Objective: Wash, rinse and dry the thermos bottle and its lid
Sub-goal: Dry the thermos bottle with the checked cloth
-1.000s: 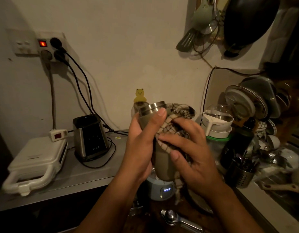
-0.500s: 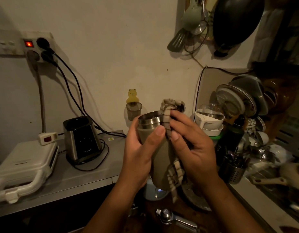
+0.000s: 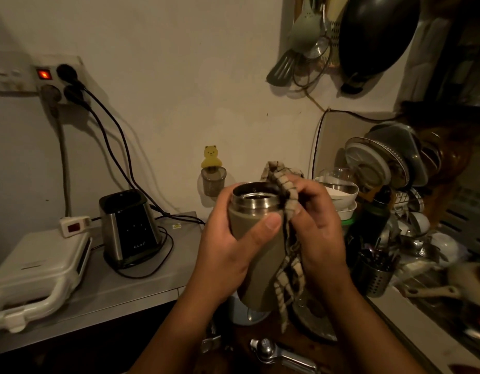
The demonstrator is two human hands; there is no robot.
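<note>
1. Two hands at centre frame, both occupied. Left hand [image 3: 233, 249]: fingers and thumb curled round the thermos bottle [image 3: 256, 244], thumb lying across its olive body just under the steel neck. Right hand [image 3: 318, 228]: fingers closed on a checked cloth [image 3: 286, 211], pressing it to the bottle's right side by the rim.

2. Thermos bottle: held in mid-air at centre frame, lid off, mouth tilted toward the viewer, base lower down. Its lid I cannot pick out anywhere.

3. Step in hand, as I judge it: drying. To do it well, turn the bottle with the left hand while the cloth stays pressed, work round the steel threads where water sits, then down the body to the base. The loose tail of cloth hanging at lower centre should be gathered up so it does not drag on what lies below.

4. Room, lower centre: a pale blue appliance [image 3: 242, 314] stands just under the bottle's base, a metal tool [image 3: 276, 352] further down; little clearance downward.

5. Room, right: stacked bowls [image 3: 338, 195], a utensil holder [image 3: 375, 276] and a crowded dish rack [image 3: 389, 163] sit near the right wrist; a wide elbow swing risks them.

6. Room, left: grey counter [image 3: 131, 290] with bare surface near its front edge; blender base [image 3: 128, 228] and sandwich maker [image 3: 36, 268] stand well apart from the hands.

7. Upper right: hanging pan [image 3: 376, 36], well clear.
</note>
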